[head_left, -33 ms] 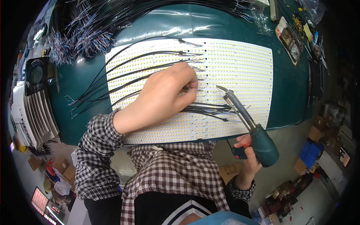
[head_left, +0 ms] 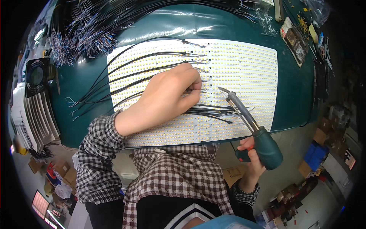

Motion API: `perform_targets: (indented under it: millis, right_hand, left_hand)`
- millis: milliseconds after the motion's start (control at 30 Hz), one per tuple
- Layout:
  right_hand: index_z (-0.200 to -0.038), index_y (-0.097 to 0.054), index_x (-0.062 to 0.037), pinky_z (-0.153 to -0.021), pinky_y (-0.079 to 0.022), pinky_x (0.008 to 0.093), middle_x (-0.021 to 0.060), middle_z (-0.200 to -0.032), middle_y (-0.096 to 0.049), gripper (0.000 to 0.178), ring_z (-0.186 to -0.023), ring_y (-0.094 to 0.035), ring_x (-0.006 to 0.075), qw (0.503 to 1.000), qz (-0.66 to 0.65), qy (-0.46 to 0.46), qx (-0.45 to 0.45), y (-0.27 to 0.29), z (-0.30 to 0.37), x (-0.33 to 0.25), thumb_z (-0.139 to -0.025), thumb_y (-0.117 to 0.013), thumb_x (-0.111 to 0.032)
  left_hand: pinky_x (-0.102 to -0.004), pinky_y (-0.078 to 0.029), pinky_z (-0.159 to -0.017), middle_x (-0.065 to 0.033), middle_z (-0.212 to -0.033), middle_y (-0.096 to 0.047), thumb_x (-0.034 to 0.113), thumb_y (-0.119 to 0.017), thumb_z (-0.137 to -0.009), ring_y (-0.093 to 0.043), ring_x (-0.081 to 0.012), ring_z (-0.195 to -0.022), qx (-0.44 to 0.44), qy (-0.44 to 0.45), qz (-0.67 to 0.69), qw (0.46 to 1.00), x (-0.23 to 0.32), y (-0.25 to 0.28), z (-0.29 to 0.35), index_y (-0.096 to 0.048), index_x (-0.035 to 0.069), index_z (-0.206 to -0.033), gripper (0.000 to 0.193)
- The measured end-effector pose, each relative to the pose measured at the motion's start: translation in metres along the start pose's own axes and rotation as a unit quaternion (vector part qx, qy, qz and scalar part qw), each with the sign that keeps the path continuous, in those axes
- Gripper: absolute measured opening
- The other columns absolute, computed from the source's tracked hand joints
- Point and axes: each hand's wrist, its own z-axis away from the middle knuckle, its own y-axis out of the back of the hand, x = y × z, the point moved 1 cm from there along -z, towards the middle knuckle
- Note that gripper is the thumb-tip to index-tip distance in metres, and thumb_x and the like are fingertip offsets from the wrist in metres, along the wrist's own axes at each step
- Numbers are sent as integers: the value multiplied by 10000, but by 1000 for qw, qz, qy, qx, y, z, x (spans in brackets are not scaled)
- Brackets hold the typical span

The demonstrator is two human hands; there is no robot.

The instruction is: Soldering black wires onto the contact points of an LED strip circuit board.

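A white LED board (head_left: 244, 65) with rows of small yellow chips lies in front of me. Over its middle, my left hand (head_left: 167, 89) is closed in a pinch, gripping a black cable that is mostly hidden beneath it; thin wire tips show beside the fingertips. My right hand (head_left: 251, 154), at the board's near right edge, grips a green-handled soldering iron (head_left: 267, 147). Its bent tip is just right of my left fingertips, near the board's connector column. Several black cables (head_left: 152, 56) with bare wire ends run across the left half, and a bundle of cables (head_left: 213, 110) lies below my left hand.
A green mat (head_left: 72, 82) covers the table. Large wire bundles (head_left: 84, 42) lie at the far left, above a black fan (head_left: 37, 76) and a stack of white strips (head_left: 40, 118). A stained solder block (head_left: 293, 40) and loose tools are at the far right.
The soldering iron has shifted very slightly left along with my right hand. My left hand, the cables and the board look unmoved.
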Motion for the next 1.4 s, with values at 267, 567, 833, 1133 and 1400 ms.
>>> perform_targets:
  millis: [267,567,833,1133,1400]
  right_hand:
    - [-895,-588,77,-661,-527,326,174,-828,-619,321,-724,-618,234,999,21,-22,7,-13,0,0,-844,-667,-231]
    - [-910,-590,74,-677,-540,334,168,-843,-619,263,-745,-621,233,999,4,-36,-5,-13,2,1,-842,-669,-167]
    - [-918,-595,76,-693,-546,341,164,-852,-619,253,-771,-623,235,999,20,-47,-7,-12,4,5,-843,-666,-155]
    - [-909,-600,75,-693,-550,338,155,-851,-618,241,-775,-622,232,998,26,-61,4,-15,5,3,-839,-667,-146]
    - [-886,-583,65,-674,-528,340,155,-809,-612,254,-719,-611,225,998,42,-47,-12,-13,4,5,-834,-663,-170]
  left_hand:
    - [-366,-483,-646,-122,-813,-577,42,-608,-764,-603,-289,-731,-13,-6,-17,1000,-2,0,-2,-557,13,-825,84]
    - [-405,-475,-633,-132,-800,-578,53,-603,-760,-593,-330,-718,-5,-1,-11,1000,0,0,0,-544,21,-798,77]
    - [-404,-472,-627,-135,-801,-577,52,-608,-757,-590,-331,-714,-2,-18,-26,1000,-1,0,1,-540,20,-800,86]
    - [-408,-468,-622,-135,-794,-572,51,-606,-759,-587,-333,-711,-4,-18,-24,1000,-1,0,1,-535,21,-796,86]
    - [-413,-465,-635,-135,-795,-560,57,-599,-767,-580,-335,-724,-6,-17,-38,999,0,1,1,-527,23,-806,89]
